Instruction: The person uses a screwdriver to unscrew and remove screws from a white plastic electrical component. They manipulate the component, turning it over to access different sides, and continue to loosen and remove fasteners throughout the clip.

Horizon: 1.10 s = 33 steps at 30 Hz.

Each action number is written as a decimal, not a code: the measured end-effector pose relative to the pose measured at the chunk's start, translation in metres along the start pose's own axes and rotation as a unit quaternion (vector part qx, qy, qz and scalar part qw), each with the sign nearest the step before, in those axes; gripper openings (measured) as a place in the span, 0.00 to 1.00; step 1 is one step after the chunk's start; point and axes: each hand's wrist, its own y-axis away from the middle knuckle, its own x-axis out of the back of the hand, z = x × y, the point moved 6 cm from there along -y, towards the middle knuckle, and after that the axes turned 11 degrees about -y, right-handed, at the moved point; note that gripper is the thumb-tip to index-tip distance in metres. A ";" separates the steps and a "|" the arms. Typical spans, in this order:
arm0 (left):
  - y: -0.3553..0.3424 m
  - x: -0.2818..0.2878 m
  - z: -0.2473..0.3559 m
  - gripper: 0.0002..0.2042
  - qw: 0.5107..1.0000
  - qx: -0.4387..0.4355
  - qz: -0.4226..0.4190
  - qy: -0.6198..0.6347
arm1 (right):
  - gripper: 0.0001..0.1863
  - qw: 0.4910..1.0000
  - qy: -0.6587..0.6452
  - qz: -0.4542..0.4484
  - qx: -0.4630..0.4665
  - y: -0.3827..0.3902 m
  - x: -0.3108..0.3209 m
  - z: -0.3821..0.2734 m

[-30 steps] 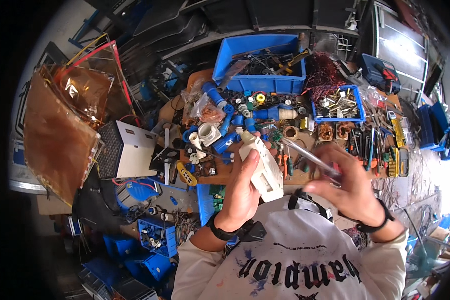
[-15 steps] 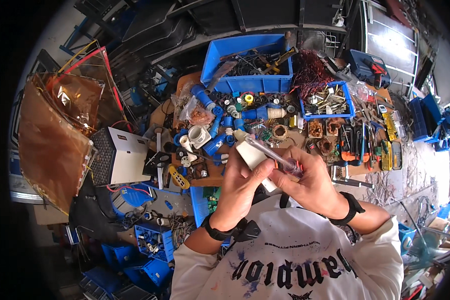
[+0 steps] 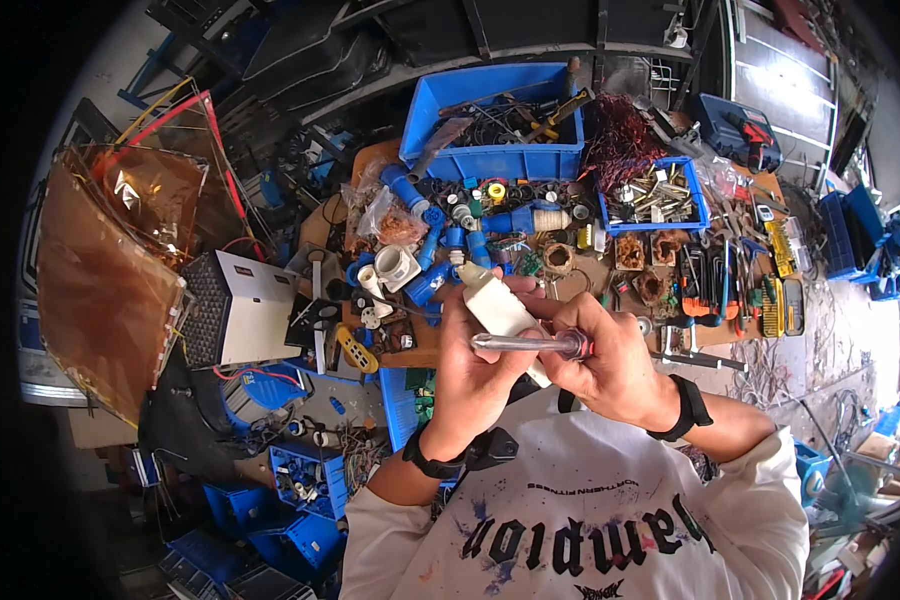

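Up close over the cluttered bench (image 3: 410, 352), the left hand (image 3: 475, 365) clamps a cream plastic block (image 3: 498, 308) steady, so the right hand (image 3: 610, 360), fist closed round a screwdriver (image 3: 532, 343), can lay its shaft across it.

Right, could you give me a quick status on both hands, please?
Left hand grips white plastic part. Right hand holds screwdriver across it. Nothing between them.

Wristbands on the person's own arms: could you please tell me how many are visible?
2. One black band circles the left wrist below the left hand; another black band circles the right wrist beside the right hand.
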 end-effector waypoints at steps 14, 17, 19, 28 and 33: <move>-0.002 -0.001 0.000 0.33 0.999 -0.049 -0.004 -0.014 | 0.17 1.000 -0.005 -0.025 -0.010 -0.002 0.005 -0.006; -0.002 -0.002 -0.003 0.34 0.999 -0.047 -0.003 0.004 | 0.17 1.000 -0.003 -0.025 -0.002 -0.002 0.005 -0.005; -0.001 -0.001 -0.002 0.35 0.998 -0.044 -0.013 0.037 | 0.18 1.000 0.001 -0.029 0.012 -0.001 0.003 -0.007; 0.002 0.012 -0.020 0.37 0.997 -0.064 -0.011 0.035 | 0.22 0.996 0.001 -0.041 0.082 -0.004 -0.011 0.001; 0.001 0.021 -0.036 0.34 0.999 -0.018 0.008 0.038 | 0.24 0.999 0.003 -0.042 -0.005 -0.010 -0.020 0.016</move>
